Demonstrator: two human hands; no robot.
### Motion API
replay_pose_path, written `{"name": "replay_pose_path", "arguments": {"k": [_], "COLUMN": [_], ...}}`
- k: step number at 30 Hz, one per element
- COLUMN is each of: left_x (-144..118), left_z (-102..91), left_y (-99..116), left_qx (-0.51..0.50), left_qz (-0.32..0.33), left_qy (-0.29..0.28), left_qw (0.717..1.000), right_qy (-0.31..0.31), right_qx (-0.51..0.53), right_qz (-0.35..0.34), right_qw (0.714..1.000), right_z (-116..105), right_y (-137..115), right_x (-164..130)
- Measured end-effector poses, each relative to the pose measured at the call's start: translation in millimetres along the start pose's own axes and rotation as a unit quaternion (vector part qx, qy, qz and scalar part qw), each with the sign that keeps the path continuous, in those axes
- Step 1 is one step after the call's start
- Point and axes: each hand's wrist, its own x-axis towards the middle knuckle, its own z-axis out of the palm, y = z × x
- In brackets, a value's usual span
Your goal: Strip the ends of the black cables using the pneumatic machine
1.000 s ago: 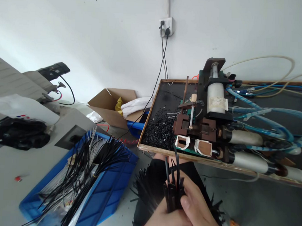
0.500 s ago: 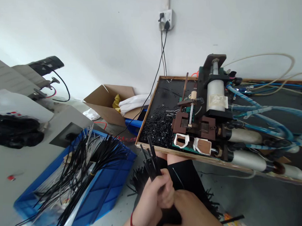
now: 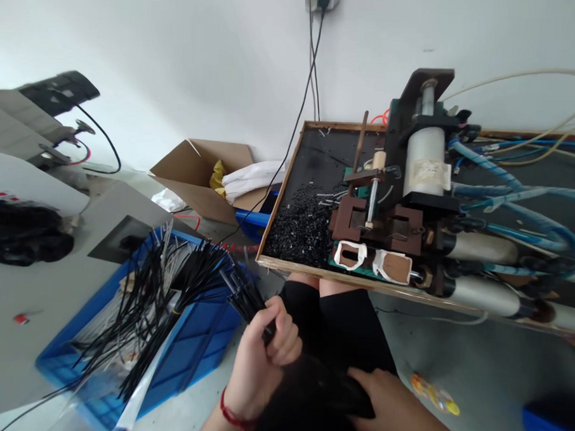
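Observation:
My left hand is closed in a fist around a bundle of black cables. Their cut ends fan out toward the upper left, between the blue crate and the workbench. Low over my lap, my right hand is curled with thumb and fingers around something black. Against my black clothing I cannot make out what it is. A red cord bracelet circles my left wrist.
Left of my hands stands a blue crate of black and grey cables. Ahead, a wood-edged workbench carries a pneumatic machine and a heap of small black pieces. An open cardboard box sits near the wall.
My left hand has moved left with the cable bundle, which now tilts toward the crate. My right hand has separated from it, moving right and down. Loose cables beside my legs no longer show.

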Motion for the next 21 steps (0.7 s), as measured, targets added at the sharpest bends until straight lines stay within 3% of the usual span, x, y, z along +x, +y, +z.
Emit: {"name": "replay_pose_path", "arguments": {"k": [3,7,9,13,17,21], "left_x": [2,-5,-13,-25,-28,-29], "left_z": [-2.6,-7.6,-14.2,-29.9,-35.3,-33.6], "left_y": [-4,-28,-41,-50,-47,-47], "left_qx": [0.002,0.028,0.104,0.219,0.241,0.223], "left_qz": [-0.002,0.021,0.021,-0.048,-0.062,-0.007], "left_qy": [-0.021,-0.025,-0.047,-0.103,-0.119,-0.100], "left_qw": [1.000,0.999,0.993,0.969,0.961,0.970], "right_qy": [-0.016,-0.081,-0.105,-0.118,-0.109,-0.022], "right_qx": [0.135,0.247,0.285,0.333,0.306,0.110], "right_qz": [-0.030,-0.021,-0.019,-0.033,-0.041,-0.030], "right_qw": [0.990,0.965,0.953,0.935,0.945,0.993], "right_z": [9,20,21,18,20,20], "right_y": [6,9,10,11,11,20], "right_x": [-12,-17,-16,-13,-14,-16]}}
